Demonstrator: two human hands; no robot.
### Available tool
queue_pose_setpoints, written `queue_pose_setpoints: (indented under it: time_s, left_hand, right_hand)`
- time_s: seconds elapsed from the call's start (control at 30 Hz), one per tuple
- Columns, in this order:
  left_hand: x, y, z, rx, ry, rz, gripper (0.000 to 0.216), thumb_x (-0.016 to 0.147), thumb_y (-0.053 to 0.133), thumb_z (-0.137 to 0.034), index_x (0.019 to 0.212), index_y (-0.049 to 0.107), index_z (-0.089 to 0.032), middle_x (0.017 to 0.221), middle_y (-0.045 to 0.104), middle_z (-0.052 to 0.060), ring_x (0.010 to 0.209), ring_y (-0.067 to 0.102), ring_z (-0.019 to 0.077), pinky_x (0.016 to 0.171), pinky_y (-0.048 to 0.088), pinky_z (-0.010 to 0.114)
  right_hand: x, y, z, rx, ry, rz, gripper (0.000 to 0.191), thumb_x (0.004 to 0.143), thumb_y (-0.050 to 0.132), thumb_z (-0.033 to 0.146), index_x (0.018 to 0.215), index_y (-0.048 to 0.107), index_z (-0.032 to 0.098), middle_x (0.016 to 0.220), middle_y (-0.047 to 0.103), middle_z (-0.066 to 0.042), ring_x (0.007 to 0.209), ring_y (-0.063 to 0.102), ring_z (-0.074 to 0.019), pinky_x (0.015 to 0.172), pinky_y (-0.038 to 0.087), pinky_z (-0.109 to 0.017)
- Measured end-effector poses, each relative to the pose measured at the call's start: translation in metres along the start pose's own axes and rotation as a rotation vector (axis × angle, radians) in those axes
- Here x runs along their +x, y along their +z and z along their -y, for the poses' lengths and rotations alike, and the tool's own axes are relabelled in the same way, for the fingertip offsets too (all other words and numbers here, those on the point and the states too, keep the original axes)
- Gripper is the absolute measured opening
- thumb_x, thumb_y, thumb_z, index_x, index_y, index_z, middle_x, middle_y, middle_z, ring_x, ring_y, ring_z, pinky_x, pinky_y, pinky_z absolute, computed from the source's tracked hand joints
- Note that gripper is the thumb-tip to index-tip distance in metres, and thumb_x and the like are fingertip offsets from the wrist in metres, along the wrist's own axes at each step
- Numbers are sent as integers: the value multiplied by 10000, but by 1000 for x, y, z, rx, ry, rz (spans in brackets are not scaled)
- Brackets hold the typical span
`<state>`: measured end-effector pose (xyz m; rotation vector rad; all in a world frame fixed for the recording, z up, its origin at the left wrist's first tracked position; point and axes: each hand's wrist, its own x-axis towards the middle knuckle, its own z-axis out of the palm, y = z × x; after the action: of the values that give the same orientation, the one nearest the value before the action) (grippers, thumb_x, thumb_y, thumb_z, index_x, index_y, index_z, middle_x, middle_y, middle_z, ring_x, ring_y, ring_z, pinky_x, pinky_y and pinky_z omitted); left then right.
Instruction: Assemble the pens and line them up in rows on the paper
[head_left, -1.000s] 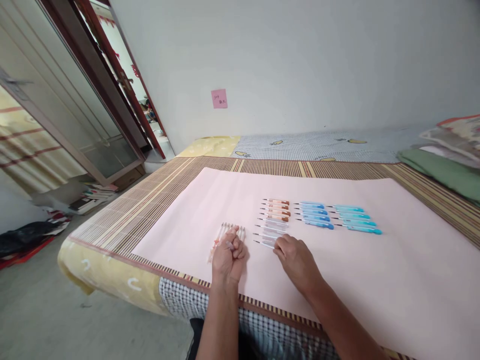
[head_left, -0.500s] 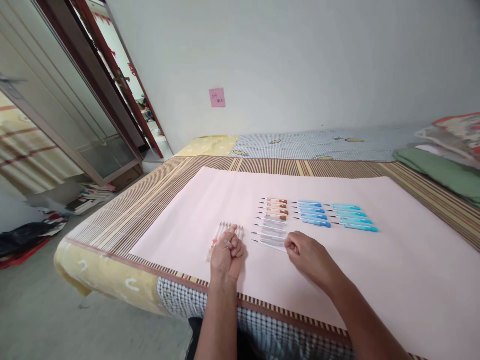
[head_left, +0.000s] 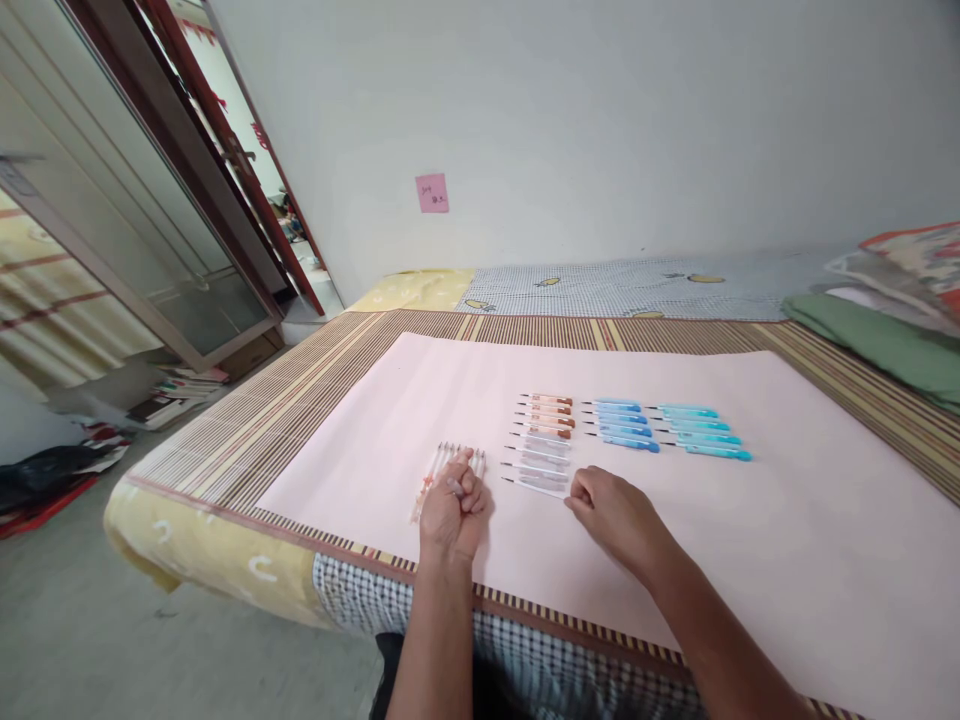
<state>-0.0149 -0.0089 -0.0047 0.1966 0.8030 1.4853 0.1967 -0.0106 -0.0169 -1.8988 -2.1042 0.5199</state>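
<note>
Closed over a row of white pens with orange marks (head_left: pixel 417 508), my left hand (head_left: pixel 454 500) has its fingers curled inward. A small pale end shows between the fingers, too little to name. My right hand (head_left: pixel 606 510) is closed, its fingertips pinching the blunt end of the nearest grey pen (head_left: pixel 536 488). That pen lies lowest in a column of grey pens (head_left: pixel 544 452), dark tips pointing left. Above it in the same column lie several brown pens (head_left: pixel 551 410). Blue pens (head_left: pixel 626 428) and turquoise pens (head_left: pixel 705 435) form two more groups to the right.
Pink paper (head_left: pixel 360 430) covers much of the striped mat (head_left: pixel 247 420) on the bed. Folded green cloth (head_left: pixel 874 340) sits at the right edge. A pink note (head_left: pixel 432 194) is stuck on the wall. An open door (head_left: pixel 127 150) stands at left.
The view has shifted very slightly. My right hand has edged a little left and down at the end of the nearest grey pen. My left hand has stayed put.
</note>
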Motion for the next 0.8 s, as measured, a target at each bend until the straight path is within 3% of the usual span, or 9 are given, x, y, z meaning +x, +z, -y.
queue_pose_setpoints:
  time_s: [0.8]
  left_hand:
    - [-1,2,1,7,-1,-12,49,816,665,-112,826,618,-120,473,382,-96,360,244,23,387,158,160]
  right_hand:
    - [2,8,0,19,-31,-63,175,887,574,158,720,549,202,791,613,-5,691,547,-144,624,292,-256]
